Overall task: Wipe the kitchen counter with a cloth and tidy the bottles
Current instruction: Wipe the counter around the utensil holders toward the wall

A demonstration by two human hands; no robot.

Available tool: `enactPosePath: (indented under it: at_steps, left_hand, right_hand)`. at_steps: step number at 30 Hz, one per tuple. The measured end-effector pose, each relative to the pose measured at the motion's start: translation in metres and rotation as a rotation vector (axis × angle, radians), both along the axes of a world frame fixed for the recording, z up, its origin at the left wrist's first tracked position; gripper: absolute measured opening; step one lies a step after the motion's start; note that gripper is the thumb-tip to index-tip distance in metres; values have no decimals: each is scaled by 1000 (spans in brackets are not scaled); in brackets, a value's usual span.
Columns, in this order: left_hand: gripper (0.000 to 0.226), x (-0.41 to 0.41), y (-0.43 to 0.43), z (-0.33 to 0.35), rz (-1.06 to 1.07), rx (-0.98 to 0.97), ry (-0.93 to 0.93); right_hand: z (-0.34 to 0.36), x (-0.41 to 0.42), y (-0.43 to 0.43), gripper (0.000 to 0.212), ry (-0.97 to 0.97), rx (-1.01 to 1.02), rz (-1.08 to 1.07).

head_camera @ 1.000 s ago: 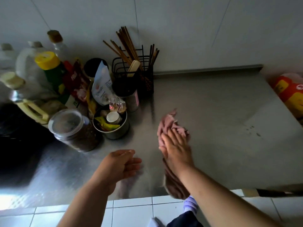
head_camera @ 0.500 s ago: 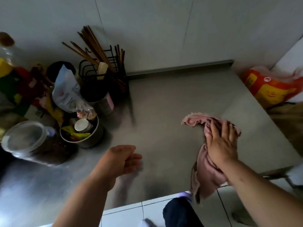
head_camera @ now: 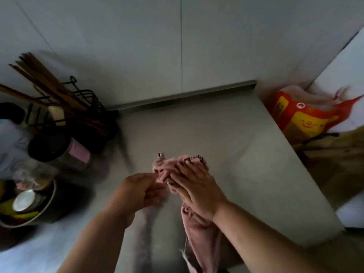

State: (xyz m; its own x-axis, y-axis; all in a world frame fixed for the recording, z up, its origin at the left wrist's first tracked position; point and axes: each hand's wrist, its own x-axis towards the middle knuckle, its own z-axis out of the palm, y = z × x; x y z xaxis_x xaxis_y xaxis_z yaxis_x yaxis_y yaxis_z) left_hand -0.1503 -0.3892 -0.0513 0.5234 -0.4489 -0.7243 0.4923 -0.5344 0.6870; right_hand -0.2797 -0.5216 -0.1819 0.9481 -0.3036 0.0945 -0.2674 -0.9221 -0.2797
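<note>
A pink cloth (head_camera: 171, 166) lies bunched on the steel counter (head_camera: 216, 131), and its tail hangs over the front edge. My right hand (head_camera: 197, 190) presses flat on the cloth with straight fingers. Just left of it is my left hand (head_camera: 136, 194), fingers loosely curled, with the fingertips at the cloth's left edge. I cannot see a grip on the cloth. No bottles are fully in view; the clutter at the left edge is blurred.
At the back left stands a black wire holder (head_camera: 84, 107) full of chopsticks. In front of it are a tin with a pink label (head_camera: 76, 156) and a metal bowl (head_camera: 49, 205) of small items. An orange bag (head_camera: 301, 119) sits beyond the counter's right end.
My right hand has slid the cloth back left toward the middle of the counter. My left hand has moved right to meet the cloth's edge. The view has swung right, off the bottles.
</note>
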Motion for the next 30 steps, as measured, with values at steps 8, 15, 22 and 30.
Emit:
enactPosePath:
  at_steps: [8,15,22,30]
  left_hand:
    - [19,4,-70,-18,73,21,6]
    - [20,-4,-105,-24,83,37,-14]
    - [25,-15,-116,-15,-1,26,-5]
    - [25,-20,-71,-9,-43,10,-5]
  right_hand:
    - [13,53,-143,54,126,-17,-245]
    - [5,13,-253,56,233,-42,-617]
    - [24,-64,-255,53,198,81,-893]
    - [13,-121,-191,62,197,-5,-939]
